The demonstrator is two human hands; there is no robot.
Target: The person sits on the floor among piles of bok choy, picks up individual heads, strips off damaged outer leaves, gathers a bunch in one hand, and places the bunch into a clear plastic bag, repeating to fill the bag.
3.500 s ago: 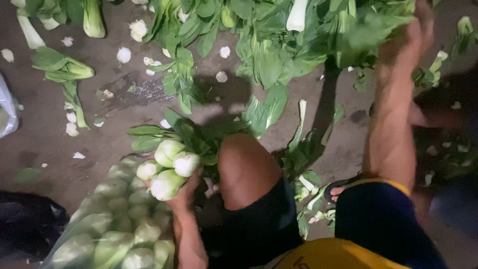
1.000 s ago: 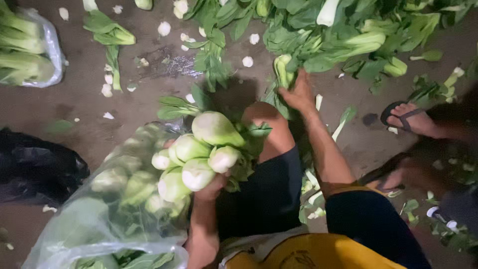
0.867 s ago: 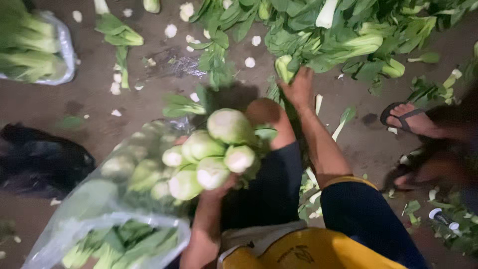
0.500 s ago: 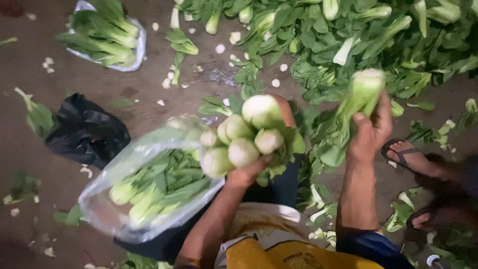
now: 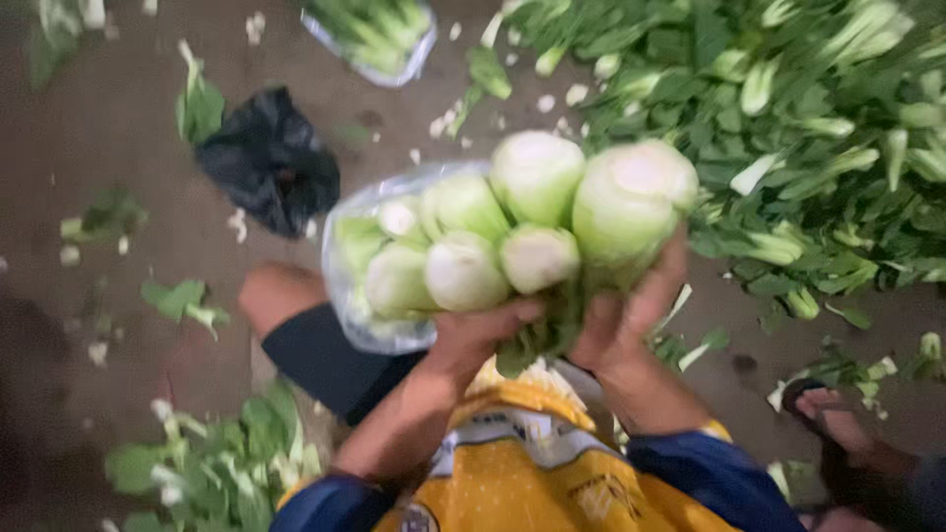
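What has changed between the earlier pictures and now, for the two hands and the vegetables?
The right hand picked one bok choy from the green pile and brought it against the bunch, which the left hand lifted higher. Both hands now grip the stems together. The left hand kept its hold throughout; the clear bag stayed beneath the bunch.

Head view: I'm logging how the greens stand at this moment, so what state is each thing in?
bok choy bunch: gathered, cut ends up, lifted off the ground
left hand: gripping the bunch from below
right hand: pressing a large head against the bunch
clear bag: open, partly filled, behind the bunch
black bag: crumpled on the ground
far bag: filled, lying down
loose pile: heaped, unbagged
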